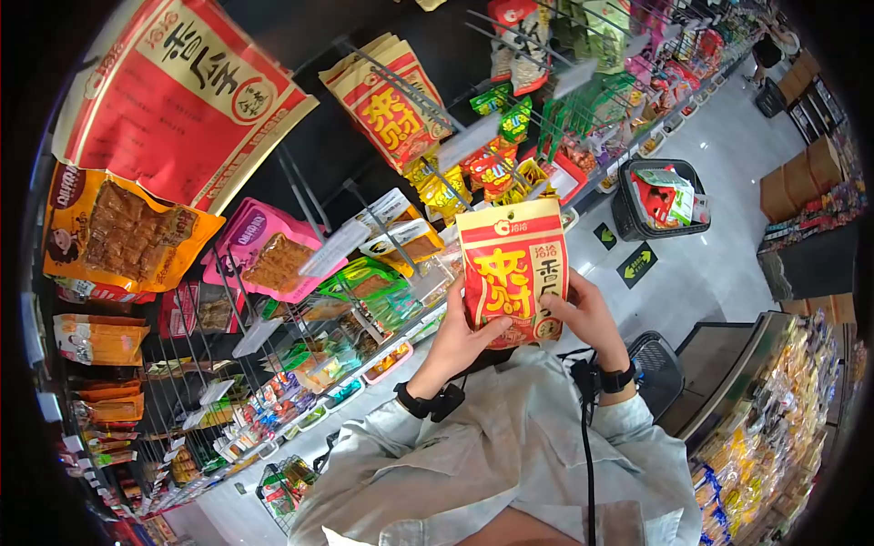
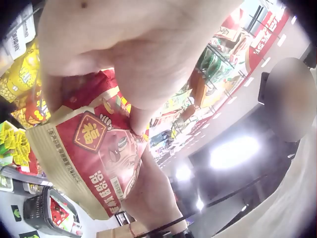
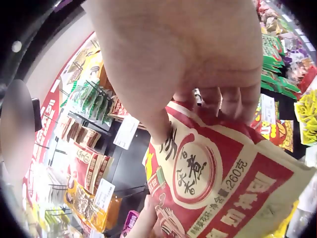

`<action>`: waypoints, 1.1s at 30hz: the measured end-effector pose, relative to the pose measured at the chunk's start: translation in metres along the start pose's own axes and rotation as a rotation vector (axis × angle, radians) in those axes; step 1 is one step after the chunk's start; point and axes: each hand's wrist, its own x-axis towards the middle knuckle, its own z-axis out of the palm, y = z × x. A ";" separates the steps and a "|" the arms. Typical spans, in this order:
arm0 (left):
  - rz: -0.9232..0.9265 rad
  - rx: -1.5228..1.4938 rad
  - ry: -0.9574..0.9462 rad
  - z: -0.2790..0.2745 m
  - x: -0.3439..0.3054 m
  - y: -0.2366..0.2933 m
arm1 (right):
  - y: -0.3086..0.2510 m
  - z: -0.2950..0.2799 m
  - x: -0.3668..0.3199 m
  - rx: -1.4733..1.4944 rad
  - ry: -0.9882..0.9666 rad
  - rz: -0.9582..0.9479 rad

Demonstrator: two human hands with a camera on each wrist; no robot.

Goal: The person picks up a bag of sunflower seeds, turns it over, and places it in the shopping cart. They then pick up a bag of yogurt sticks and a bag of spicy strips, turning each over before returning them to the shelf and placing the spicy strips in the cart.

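A red and cream snack bag [image 1: 510, 273] with large yellow characters is held upright in front of the chest. The left hand [image 1: 455, 338] grips its left side, thumb across the lower front; the right hand [image 1: 592, 318] grips the right side, thumb on the front. In the left wrist view the left hand [image 2: 129, 54] is over the bag [image 2: 94, 158], its fingers partly hidden. From the right wrist view, the right hand [image 3: 183, 59] has its thumb on the bag [image 3: 218, 178] and its fingers curled behind the edge.
Racks of hanging snack bags [image 1: 387, 100] fill the left side, with a large red bag [image 1: 182, 100] at upper left. A dark basket [image 1: 660, 198] holding packages stands on the floor beyond the hands. Wrapped goods [image 1: 774, 428] lie at lower right.
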 end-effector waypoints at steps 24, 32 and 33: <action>0.143 0.177 0.543 -0.012 0.101 0.048 | -0.039 -0.025 0.199 -0.004 -0.409 -0.152; 0.109 0.166 0.726 0.014 0.106 0.037 | -0.036 -0.042 0.240 -0.044 -0.654 -0.134; 0.098 0.136 0.745 0.019 0.107 0.036 | -0.036 -0.044 0.245 -0.044 -0.685 -0.120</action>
